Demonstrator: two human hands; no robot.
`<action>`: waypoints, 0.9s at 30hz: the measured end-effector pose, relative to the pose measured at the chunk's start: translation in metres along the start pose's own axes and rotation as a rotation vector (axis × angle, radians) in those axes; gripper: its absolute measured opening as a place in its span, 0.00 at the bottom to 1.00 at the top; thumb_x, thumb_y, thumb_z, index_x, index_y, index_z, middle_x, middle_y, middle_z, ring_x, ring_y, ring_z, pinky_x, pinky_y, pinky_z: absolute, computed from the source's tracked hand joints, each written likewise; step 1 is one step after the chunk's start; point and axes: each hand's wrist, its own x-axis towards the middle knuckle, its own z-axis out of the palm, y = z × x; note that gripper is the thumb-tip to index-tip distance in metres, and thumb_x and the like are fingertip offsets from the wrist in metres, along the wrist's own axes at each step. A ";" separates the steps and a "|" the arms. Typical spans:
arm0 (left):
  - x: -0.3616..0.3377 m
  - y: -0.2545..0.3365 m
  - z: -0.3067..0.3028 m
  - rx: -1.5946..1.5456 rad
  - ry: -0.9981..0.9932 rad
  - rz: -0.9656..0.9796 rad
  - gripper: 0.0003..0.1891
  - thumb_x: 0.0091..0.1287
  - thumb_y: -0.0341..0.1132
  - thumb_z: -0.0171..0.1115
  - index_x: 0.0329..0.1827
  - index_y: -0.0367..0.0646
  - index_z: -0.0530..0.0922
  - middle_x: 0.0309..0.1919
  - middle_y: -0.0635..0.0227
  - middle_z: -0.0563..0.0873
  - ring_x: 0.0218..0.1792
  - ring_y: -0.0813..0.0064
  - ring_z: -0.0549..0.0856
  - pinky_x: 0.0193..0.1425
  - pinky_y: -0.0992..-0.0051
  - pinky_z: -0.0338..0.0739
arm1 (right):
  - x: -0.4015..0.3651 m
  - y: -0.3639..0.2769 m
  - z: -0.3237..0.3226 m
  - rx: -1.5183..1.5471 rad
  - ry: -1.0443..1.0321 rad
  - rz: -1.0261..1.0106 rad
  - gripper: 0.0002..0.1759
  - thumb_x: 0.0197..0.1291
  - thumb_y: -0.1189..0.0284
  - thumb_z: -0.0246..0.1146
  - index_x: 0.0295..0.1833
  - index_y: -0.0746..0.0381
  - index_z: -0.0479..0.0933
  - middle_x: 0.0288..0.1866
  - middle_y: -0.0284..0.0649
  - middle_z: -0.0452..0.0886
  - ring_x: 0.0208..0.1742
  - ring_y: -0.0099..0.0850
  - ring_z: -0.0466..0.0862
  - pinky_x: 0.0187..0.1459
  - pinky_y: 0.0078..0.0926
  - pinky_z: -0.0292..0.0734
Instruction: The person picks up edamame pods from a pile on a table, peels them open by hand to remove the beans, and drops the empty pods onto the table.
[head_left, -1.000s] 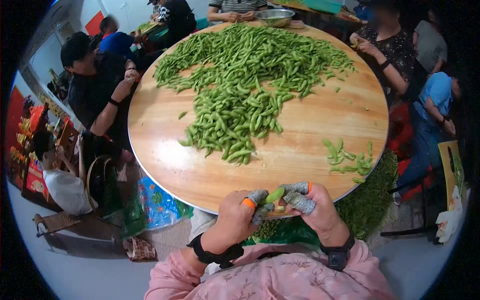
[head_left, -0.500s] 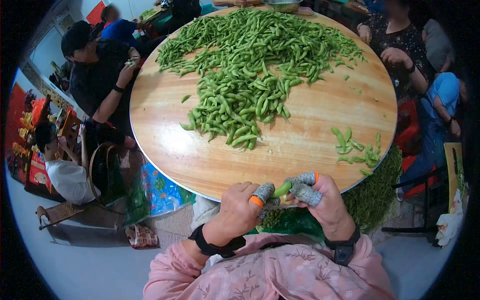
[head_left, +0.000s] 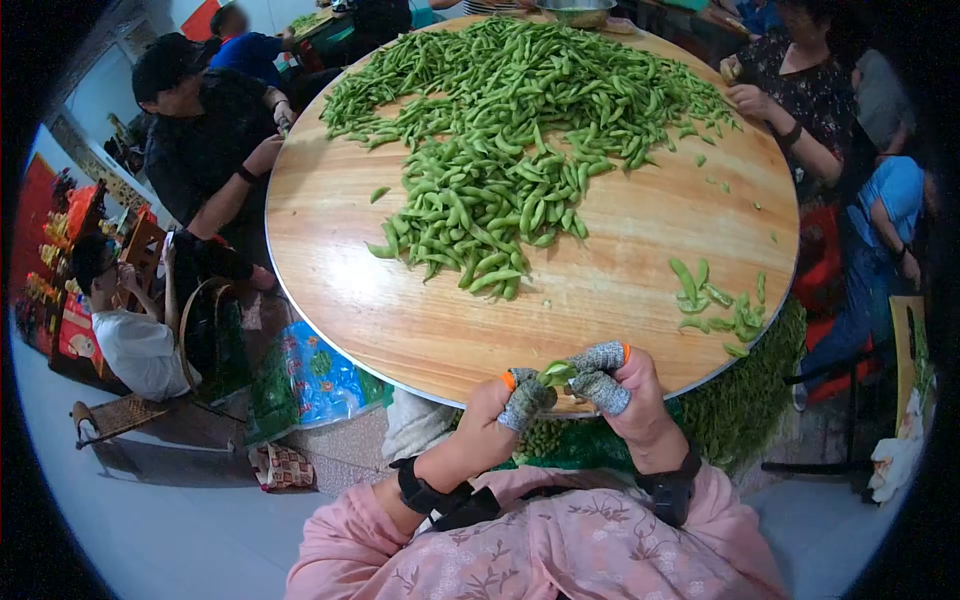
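Just over the near edge of the round wooden table (head_left: 400,330), both hands grip one green soybean pod (head_left: 558,374), which looks split open. My left hand (head_left: 500,408) pinches its left end, and my right hand (head_left: 635,395) pinches the right end. Grey knitted finger covers with orange bands wrap the thumbs and forefingers. Beneath the hands, shelled beans (head_left: 540,440) lie in something green, partly hidden by my wrists. A large heap of pods (head_left: 490,180) spreads from the table's far side towards its middle.
Several loose pods and husks (head_left: 735,315) lie near the table's right edge. Below that edge is a pile of green husks (head_left: 745,400). A person in black (head_left: 205,140) sits at the left, another in a patterned top (head_left: 805,90) at the right. A metal bowl (head_left: 577,12) stands at the back.
The pod has been bent and split between my fingers, and my left hand has turned its thumb inward. The people at left and right have lowered their hands towards the table edge.
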 end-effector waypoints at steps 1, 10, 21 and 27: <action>-0.001 -0.001 0.000 -0.161 -0.024 -0.146 0.12 0.63 0.39 0.47 0.30 0.39 0.71 0.18 0.73 0.72 0.20 0.80 0.70 0.22 0.82 0.62 | 0.001 0.001 -0.002 -0.005 -0.016 -0.016 0.05 0.50 0.81 0.57 0.35 0.68 0.73 0.32 0.35 0.77 0.33 0.21 0.76 0.38 0.16 0.71; 0.004 0.001 0.002 -0.596 -0.027 -0.438 0.13 0.63 0.41 0.48 0.32 0.39 0.73 0.21 0.74 0.72 0.23 0.84 0.70 0.27 0.85 0.63 | 0.007 -0.009 -0.007 -0.117 -0.035 0.041 0.05 0.49 0.80 0.58 0.35 0.68 0.74 0.31 0.33 0.77 0.32 0.19 0.75 0.36 0.15 0.70; 0.015 0.015 -0.009 -0.260 -0.076 -0.184 0.13 0.60 0.33 0.52 0.45 0.34 0.69 0.26 0.72 0.76 0.28 0.86 0.74 0.32 0.85 0.69 | 0.008 -0.028 0.010 -0.443 -0.005 0.002 0.09 0.50 0.82 0.56 0.39 0.70 0.72 0.33 0.35 0.77 0.35 0.21 0.75 0.39 0.18 0.70; 0.017 0.001 -0.004 -0.966 0.000 -0.338 0.16 0.58 0.35 0.56 0.47 0.37 0.70 0.26 0.74 0.75 0.27 0.85 0.74 0.31 0.86 0.68 | -0.003 -0.022 0.006 -0.143 0.005 0.171 0.17 0.52 0.81 0.55 0.50 0.69 0.66 0.42 0.36 0.75 0.43 0.21 0.73 0.45 0.18 0.69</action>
